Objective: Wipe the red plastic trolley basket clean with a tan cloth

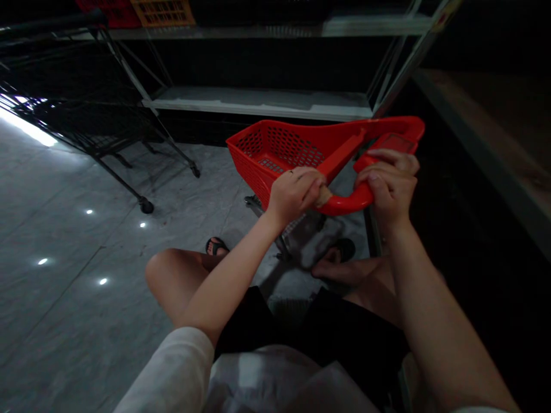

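A small red shopping cart [275, 160] with a perforated plastic basket stands in front of my knees, its curved red handle [350, 203] toward me. My left hand [295, 192] is closed around the left part of that handle, pressing a small tan cloth-like piece [323, 197] against it. Dim light and my fingers hide most of this piece. Farther right, my right hand [390, 183] grips the handle where it bends up to the cart's red side arm. The cart's grey lower frame shows partly beneath the basket.
A large dark wire shopping cart [103, 115] on casters stands at the left. Behind the red cart is a metal rack [258, 100], with red and yellow crates [163, 12] on its upper shelf. A dark ledge [482, 126] runs along the right. The floor [64, 241] is grey tile.
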Demonstrator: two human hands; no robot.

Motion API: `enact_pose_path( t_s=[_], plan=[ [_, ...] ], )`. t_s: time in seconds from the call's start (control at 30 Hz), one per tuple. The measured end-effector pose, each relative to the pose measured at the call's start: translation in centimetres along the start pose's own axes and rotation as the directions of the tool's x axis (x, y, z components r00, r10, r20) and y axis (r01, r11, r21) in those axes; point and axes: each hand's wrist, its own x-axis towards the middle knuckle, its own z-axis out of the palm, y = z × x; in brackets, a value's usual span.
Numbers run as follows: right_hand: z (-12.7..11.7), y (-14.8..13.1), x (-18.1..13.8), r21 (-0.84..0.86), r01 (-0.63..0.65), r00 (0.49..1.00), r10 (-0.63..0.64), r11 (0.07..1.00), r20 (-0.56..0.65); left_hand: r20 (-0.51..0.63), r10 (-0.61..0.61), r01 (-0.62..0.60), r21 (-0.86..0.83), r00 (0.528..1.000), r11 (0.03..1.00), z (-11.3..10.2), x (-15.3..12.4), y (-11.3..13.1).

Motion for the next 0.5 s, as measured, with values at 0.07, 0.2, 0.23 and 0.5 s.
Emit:
enact_pose_path(
  t_s=[0.07, 0.2, 0.23, 0.5],
  plan=[
    [-0.2, 0.7, 0.3, 0.020, 0.002, 1.000, -0.002, 1.000, 0.023, 0.017, -0.029, 0.028, 0.013, 0.999, 1.000, 0.3, 0.0, -3.2],
    [-0.8, 0.4, 1.1, 0.097, 0.001, 1.000, -0.003, 0.995, 0.015, 0.017, -0.103, 0.101, 0.096, 0.994, 0.990, 0.3, -0.3, -6.7],
    [-1.0, -0.4, 1.1, 0.088, -0.015, 0.999, 0.011, 0.996, 0.043, 0.002, -0.119, 0.118, 0.102, 0.993, 0.988, 0.4, -0.4, -6.9],
    [-2.4, -12.1, -0.3, -0.418, -0.037, 0.947, 0.165, 0.908, 0.276, -0.164, -0.162, 0.178, 0.087, 0.973, 0.980, 0.9, -2.2, -3.1]
  ],
)
